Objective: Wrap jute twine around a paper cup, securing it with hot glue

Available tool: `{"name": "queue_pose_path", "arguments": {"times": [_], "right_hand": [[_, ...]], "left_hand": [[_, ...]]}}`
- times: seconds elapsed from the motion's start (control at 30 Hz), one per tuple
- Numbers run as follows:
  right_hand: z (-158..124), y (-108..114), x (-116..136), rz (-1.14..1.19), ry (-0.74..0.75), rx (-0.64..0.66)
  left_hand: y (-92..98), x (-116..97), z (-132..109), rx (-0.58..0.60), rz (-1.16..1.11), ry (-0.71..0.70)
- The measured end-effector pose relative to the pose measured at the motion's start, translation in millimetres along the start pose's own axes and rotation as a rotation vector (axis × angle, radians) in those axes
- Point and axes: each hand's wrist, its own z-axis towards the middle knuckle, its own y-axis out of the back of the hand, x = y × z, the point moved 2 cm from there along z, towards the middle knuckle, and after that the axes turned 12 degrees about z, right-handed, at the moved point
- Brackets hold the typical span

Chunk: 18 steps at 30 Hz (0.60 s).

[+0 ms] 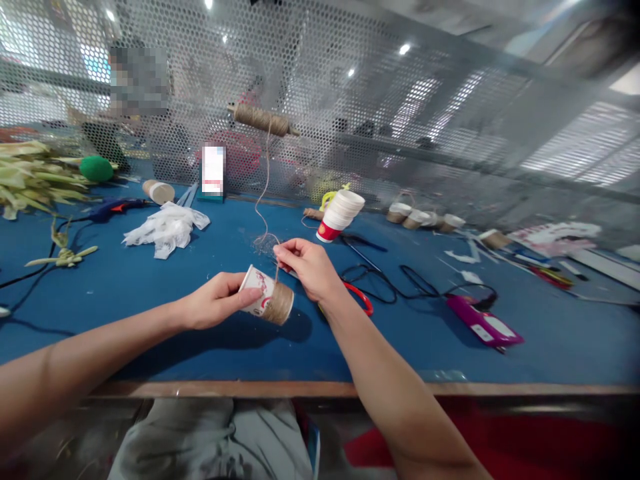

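Observation:
My left hand grips a paper cup by its printed rim end, and the cup lies tilted on its side above the table. Brown twine is wound around the half of the cup away from that hand. My right hand pinches the strand that rises from the winding, just above the cup. Beyond the fingers, loose twine lies in a small tangle on the table. From there the strand runs up to a twine spool mounted on the perforated metal screen.
A stack of paper cups stands behind my right hand, with red-handled scissors partly under my forearm. White crumpled plastic and a blue glue gun lie left. A purple box with a cable is at right; several twine-wrapped cups line the back.

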Motion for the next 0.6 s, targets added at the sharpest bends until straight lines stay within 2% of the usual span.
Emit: {"name": "queue_pose_path", "arguments": {"times": [0.27,0.47,0.53,0.6], "right_hand": [[-2,-6,-4,-0.056,-0.014,0.059],[2,-9,-15,-0.184,-0.112,0.142],[7,-4,-18,-0.302,-0.077,0.132],[11,3,-15,-0.405,0.024,0.046]], "left_hand": [[-0.1,-2,-1,-0.019,-0.075,0.001],[1.2,6,4,-0.120,-0.379,0.089],[2.1,9,7,-0.162,-0.475,0.129],[3.4,11,9,-0.200,-0.535,0.155]]}}
